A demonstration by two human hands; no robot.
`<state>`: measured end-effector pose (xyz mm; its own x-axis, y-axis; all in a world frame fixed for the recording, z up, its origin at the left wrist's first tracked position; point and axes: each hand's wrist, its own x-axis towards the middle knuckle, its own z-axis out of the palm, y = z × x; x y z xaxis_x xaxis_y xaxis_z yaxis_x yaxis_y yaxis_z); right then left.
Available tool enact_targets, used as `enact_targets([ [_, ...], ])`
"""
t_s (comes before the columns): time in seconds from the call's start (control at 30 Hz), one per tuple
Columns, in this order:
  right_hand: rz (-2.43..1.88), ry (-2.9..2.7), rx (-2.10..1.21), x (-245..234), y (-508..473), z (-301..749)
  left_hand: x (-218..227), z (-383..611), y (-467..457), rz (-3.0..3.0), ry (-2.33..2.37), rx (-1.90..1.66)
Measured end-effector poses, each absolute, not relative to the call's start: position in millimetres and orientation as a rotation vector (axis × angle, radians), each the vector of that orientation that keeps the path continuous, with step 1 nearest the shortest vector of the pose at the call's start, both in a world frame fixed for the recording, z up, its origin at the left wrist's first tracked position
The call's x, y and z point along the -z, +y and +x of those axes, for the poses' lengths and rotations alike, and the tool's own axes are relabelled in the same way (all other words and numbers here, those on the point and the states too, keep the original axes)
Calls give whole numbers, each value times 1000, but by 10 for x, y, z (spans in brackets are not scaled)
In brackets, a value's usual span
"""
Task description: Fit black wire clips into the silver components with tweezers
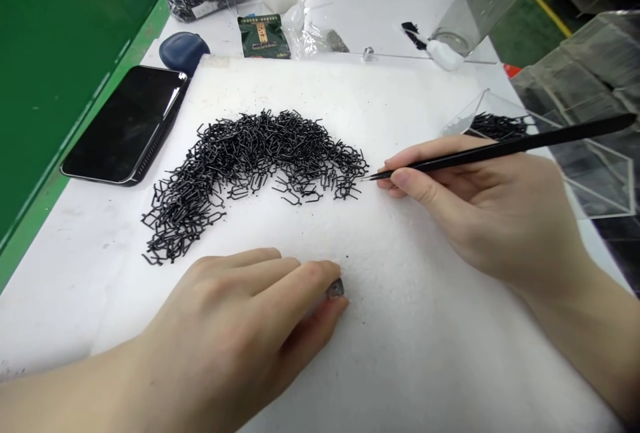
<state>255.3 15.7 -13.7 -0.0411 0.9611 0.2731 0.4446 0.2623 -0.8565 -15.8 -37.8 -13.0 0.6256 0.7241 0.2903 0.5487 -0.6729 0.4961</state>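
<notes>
**Black wire clips point(250, 160) heaped on a white foam sheet point(425, 326)**

The person's right hand point(480, 213) holds slim black tweezers point(500, 152) like a pen, its fingers point(415, 183) pressed together on the shaft and the tips at the curved heap's right edge; whether they grip a clip, I cannot tell. The left hand point(235, 313) sits on the foam below the heap, thumb and forefinger pinching a small grey metal lump point(335, 289). A black phone point(125, 125) lies left of the foam, and a clear acrylic tray point(595, 173) holding more clips stands to the right
</notes>
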Motion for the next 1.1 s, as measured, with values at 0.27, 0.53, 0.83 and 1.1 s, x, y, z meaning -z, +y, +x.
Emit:
enact_targets([
  [0.27, -1330, -1621, -753, 147, 145, 2561, 78, -155, -374, 2475, 1029, -647],
  [0.53, -1316, -1647, -743, 138, 169, 2572, 93, -189, -365, 2500, 1033, -663],
  [0.83, -1313, -1643, -709, 159, 195, 2594, 59, -169, -343, 2524, 1014, -657],
  [1.1, -1315, -1685, -692, 195, 191, 2626, 94, -135, -355, 2521, 1010, -651],
])
